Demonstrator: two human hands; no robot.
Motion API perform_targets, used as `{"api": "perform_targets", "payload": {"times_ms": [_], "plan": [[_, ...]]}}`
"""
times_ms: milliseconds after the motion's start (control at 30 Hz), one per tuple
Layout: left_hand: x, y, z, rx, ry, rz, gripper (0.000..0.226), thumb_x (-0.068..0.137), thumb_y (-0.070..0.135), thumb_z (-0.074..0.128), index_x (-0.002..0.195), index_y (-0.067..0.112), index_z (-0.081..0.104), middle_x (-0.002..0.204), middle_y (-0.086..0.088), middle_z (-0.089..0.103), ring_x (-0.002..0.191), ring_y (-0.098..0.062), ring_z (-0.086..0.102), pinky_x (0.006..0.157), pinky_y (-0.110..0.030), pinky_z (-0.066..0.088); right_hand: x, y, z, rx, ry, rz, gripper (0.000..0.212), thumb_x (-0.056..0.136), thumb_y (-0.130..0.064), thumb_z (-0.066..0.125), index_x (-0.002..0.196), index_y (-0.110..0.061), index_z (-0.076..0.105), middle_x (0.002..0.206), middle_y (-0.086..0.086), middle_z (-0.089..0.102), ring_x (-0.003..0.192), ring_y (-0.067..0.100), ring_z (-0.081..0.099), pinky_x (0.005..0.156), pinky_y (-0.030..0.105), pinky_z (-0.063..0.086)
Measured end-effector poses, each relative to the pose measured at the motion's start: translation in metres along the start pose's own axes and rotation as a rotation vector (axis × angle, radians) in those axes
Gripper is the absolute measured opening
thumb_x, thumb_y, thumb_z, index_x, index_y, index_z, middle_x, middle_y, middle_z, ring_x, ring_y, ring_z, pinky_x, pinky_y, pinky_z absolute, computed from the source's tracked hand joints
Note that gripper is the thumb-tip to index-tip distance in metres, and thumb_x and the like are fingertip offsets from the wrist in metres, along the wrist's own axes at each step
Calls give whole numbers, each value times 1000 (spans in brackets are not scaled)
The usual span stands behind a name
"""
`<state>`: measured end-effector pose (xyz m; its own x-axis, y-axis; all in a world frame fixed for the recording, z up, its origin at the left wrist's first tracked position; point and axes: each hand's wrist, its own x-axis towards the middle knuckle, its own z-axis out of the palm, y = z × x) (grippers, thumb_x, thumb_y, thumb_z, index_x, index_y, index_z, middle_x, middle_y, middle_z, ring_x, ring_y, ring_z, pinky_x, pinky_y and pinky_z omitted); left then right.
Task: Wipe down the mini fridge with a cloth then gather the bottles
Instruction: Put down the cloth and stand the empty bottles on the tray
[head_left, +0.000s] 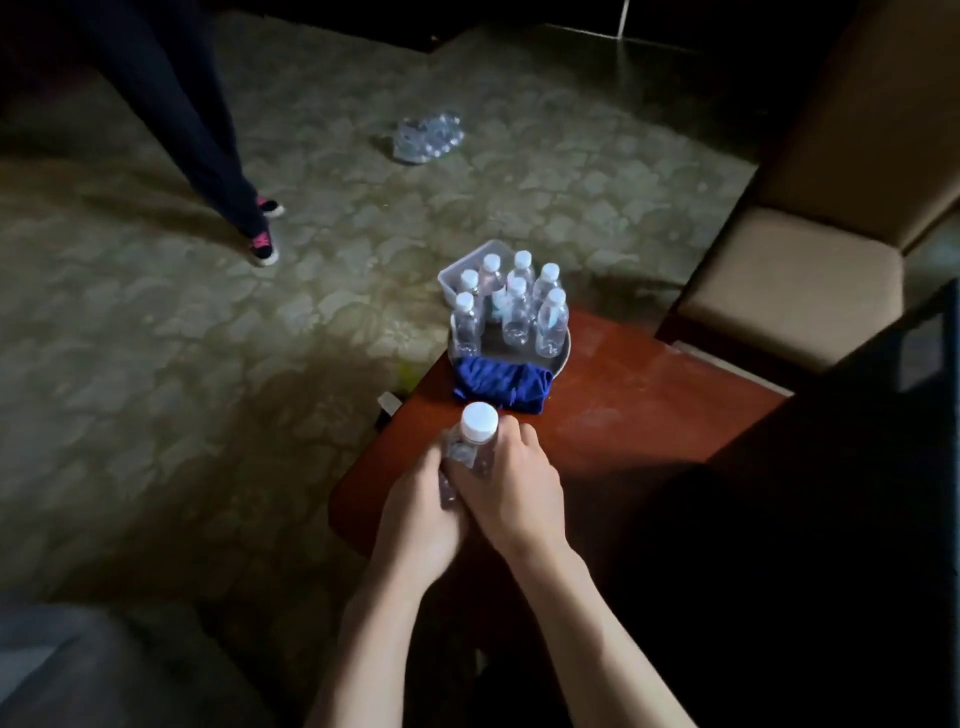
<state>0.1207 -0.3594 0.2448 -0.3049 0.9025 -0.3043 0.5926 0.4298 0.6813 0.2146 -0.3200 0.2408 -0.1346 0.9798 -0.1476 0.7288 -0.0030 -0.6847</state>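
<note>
- The left hand (415, 501) and right hand (511, 486) both grip one clear water bottle (470, 441) with a white cap, upright at the near end of the reddish bench (623, 415).
- Fingers of both hands curl closed around its body.
- A blue cloth (501, 384) lies just beyond, touching a round tray (565, 349) of upright bottles (514, 312).
</note>
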Motion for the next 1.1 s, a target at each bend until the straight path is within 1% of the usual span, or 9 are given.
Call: {"api": "perform_targets", "payload": {"times_ms": [100,200,333,467,533,700,900,1000,1100], "plan": [[65,4,4,-55,-113,74,56,90,10,54,138,37,45,129,5,63,118,-17,59,94,-27,46,55,6,0,24,90,88,46,83,-53,62,103,-14,48,104,5,55,98,32,58,77,39,46],[114,13,8,-98,-147,85,47,92,11,52,135,30,51,128,5,63,117,-17,60,99,-41,49,97,14,1,97,147,177,41,81,-43,67,104,-13,50,105,5,55,99,30,55,78,37,45],[179,23,17,-155,-188,68,39,92,5,55,129,15,56,121,-1,64,111,-21,62,97,-32,47,152,28,10,142,216,267,46,77,-38,72,111,-15,52,107,3,56,99,22,51,73,24,33],[243,23,27,-94,-262,70,37,93,10,56,129,13,56,121,1,64,108,-15,61,88,-19,39,201,46,31,205,345,378,49,75,-33,75,117,-17,56,106,2,60,99,18,51,74,20,33],[274,17,31,-59,-326,66,36,92,11,57,128,14,57,121,1,65,106,-15,62,89,-21,41,223,53,44,244,404,429,48,75,-29,76,117,-16,57,106,1,61,99,17,52,74,19,33],[345,-5,34,-38,-367,6,35,89,16,59,124,17,59,116,1,67,103,-18,64,93,-41,50,280,67,75,257,539,501,53,75,-24,79,122,-10,58,109,5,61,103,19,55,80,14,33],[383,-27,40,-12,-466,-85,33,89,21,60,121,21,60,107,4,68,96,-18,65,91,-43,51,319,79,110,240,543,557,57,75,-28,79,126,-17,55,113,3,58,102,12,53,89,28,45],[388,-31,45,-18,-497,-111,34,87,24,60,121,19,61,106,2,69,94,-21,66,90,-44,51,329,84,126,257,544,589,58,76,-29,78,128,-22,53,113,0,55,101,11,52,89,40,50],[392,-34,48,-12,-523,-127,36,87,27,59,121,19,61,106,2,69,94,-22,66,90,-43,50,336,89,136,258,556,589,60,75,-27,78,128,-22,52,110,-9,51,105,13,52,86,44,53]]}}
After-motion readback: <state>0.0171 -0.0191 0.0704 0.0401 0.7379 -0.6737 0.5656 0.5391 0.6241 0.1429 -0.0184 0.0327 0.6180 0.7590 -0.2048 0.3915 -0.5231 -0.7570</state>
